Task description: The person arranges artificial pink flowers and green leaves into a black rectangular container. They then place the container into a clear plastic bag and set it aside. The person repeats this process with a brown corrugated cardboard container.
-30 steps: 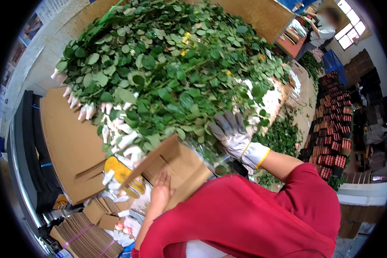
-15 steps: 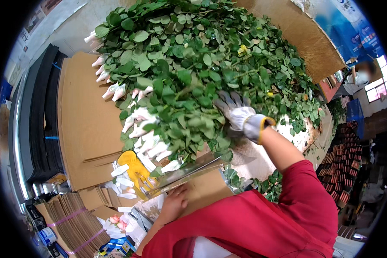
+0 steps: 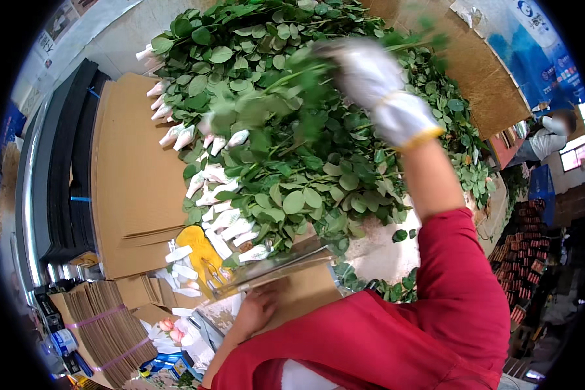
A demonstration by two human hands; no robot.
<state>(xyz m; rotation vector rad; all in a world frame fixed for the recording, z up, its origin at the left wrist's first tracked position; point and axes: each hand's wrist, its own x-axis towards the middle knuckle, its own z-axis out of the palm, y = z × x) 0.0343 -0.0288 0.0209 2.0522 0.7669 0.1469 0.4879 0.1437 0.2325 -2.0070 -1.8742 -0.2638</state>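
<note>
Two hands: the gloved right hand (image 3: 365, 73) is well beyond the yellow glove (image 3: 205, 255) and to its right; the bare left hand (image 3: 257, 311) is to its right, nearer the body.
Right grip: blurred, but seemingly closed around a leafy stem (image 3: 286, 79), whose greenery shows on both sides of the fist.
Left grip: resting against a cardboard piece (image 3: 312, 289); the fingertips are hidden, so I cannot tell whether it pinches or merely steadies.
Rose pile (image 3: 292, 166): beyond the yellow glove and to its right, leaves crossing thickly.
Sleeved buds (image 3: 234, 227): at the pile's left edge, the lowest just right of the yellow glove.
Stem weight: probably light singly, fairly stiff along the stalk, with leaves that would snag on neighbours.
Bud care: likely the fragile end; the white netting should cushion it, yet squeezing could bruise petals.
Best hold: mid-stalk, behind the bud, through the glove, since thorns seem likely though none are visible.
Cardboard sheet (image 3: 140, 175): left of the yellow glove and beyond it, flat, presumably stiff but easily creased.
Tied cardboard stack (image 3: 107, 328): left of the yellow glove, nearer the body, likely heavy as a bundle.
</note>
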